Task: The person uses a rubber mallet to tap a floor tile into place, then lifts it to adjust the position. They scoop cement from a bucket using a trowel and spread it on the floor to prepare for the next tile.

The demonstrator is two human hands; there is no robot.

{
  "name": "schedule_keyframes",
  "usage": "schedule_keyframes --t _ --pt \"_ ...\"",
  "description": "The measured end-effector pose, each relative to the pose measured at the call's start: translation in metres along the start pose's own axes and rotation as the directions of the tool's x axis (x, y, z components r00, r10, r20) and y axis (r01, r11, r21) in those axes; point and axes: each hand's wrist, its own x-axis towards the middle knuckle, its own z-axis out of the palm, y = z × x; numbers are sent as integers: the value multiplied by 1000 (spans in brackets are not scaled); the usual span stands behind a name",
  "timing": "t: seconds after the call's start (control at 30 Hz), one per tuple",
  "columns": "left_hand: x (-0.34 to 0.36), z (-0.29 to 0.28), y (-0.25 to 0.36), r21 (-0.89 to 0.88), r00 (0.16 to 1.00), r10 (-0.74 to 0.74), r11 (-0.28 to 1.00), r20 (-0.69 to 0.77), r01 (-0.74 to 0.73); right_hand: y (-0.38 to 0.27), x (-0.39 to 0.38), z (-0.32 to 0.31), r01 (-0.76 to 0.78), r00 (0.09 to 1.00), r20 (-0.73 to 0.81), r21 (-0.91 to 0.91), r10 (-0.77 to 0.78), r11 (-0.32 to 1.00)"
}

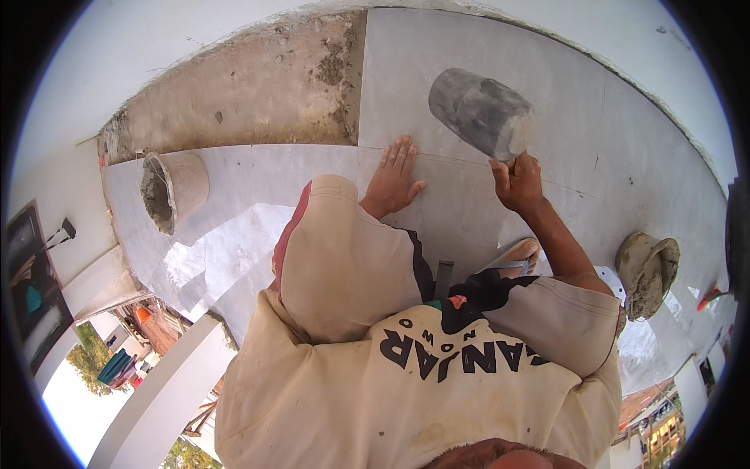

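My left hand [391, 178] lies flat on grey floor tiles [461, 205], fingers spread, close to the seam where tiles meet. In my right hand [521, 184] is the handle of a large rubber mallet [478, 111]. Its dark, worn head has a pale, dusty end and shows over the far tile [398, 55]; I cannot tell whether it touches the surface. Beyond my left hand, a bare patch of rough screed [242, 86] borders the tile edges, with crumbs of mortar along its right side.
A pale bucket [187, 186] with grey mortar inside tips toward the left. On the right is a mortar-caked bucket [644, 270]. A red-handled tool [709, 298] lies near the right edge. White walls [234, 23] bound the far side. My sandalled foot [519, 254] rests on the tiles.
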Motion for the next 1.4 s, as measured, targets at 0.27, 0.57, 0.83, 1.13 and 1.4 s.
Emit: schedule_keyframes --t 0.27,0.57,0.83,1.13,1.4 --pt "1 -2 -7 36 998 52 998 -45 -50 6 33 4 -228 953 156 -191 259 955" --pt "7 -7 1 35 997 34 999 -74 -31 21 -16 7 86 994 -56 -84 -91 993" --pt "-5 -3 -1 48 1000 0 999 26 -1 1 8 -5 -252 959 101 -134 266 958" --pt "8 -8 1 44 998 41 998 -43 -39 60 19 9 -163 987 -40 -315 158 935" --pt "3 -6 2 14 999 19 1000 -33 -19 -4 103 -44 -118 972 -212 -93 96 989"
